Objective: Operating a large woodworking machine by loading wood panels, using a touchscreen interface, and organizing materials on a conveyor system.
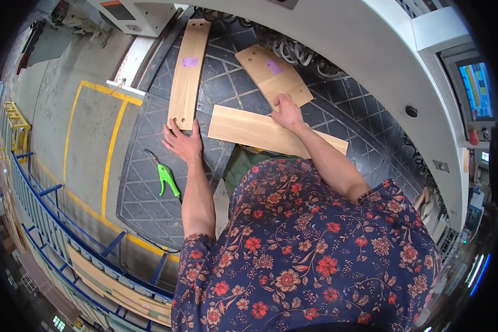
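Note:
A long light wooden board [187, 83], with holes at both ends and a purple label, lies on the dark machine table. My left hand [183, 145] spans its near end, thumb along the right edge and fingers at the left. To the right, a shorter wooden board [271, 69] with holes and a purple label lies at a slant. The curled fingers of my right hand [289, 113] pinch its near edge; the fingertips are partly hidden. Under my right wrist, a plain wooden board [249, 127] lies crosswise, close to my body.
A green air blow gun [166, 180] rests on the table left of my forearm. Coiled black hoses [293, 50] hang under the white machine housing [365, 61]. A control screen [476, 91] is at right. Blue roller racks [55, 213] stand at left beyond yellow floor lines.

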The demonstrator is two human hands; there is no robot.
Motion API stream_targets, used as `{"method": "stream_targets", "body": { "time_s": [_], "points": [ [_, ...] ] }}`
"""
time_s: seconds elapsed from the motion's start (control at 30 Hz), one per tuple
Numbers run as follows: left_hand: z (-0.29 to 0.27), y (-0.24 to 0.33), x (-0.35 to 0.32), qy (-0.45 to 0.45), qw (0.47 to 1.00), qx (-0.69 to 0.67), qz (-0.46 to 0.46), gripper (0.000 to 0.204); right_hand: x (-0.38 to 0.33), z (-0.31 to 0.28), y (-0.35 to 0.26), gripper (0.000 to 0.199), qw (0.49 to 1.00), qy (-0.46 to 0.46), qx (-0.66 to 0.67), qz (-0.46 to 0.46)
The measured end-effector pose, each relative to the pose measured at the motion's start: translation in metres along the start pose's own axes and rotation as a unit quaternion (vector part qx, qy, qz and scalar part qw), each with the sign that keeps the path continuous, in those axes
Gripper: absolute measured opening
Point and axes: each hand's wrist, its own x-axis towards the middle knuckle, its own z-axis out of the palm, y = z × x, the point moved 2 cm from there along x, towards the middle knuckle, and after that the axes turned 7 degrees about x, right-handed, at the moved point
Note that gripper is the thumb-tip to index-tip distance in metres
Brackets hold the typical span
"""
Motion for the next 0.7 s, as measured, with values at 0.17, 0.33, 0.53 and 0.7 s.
{"method": "stream_targets", "body": {
  "time_s": [0.17,0.33,0.53,0.7],
  "points": [
    [0.002,-0.001,0.001,0.016,1.0,-0.007,0.003,0.085,-0.006,-0.026,-0.002,0.035,0.997,-0.004,0.062,-0.047],
    [0.003,-0.008,0.006,0.014,1.0,-0.022,0.005,0.087,-0.038,-0.059,-0.001,0.026,0.923,-0.132,0.362,0.011],
    [-0.03,-0.029,-0.017,-0.008,0.998,-0.065,0.01,0.082,-0.067,-0.083,0.001,0.038,0.879,-0.097,0.459,0.08],
    [-0.075,-0.037,-0.091,-0.026,0.999,-0.021,-0.041,0.09,-0.07,-0.071,-0.006,0.055,0.951,-0.043,0.305,0.031]
  ]
}}
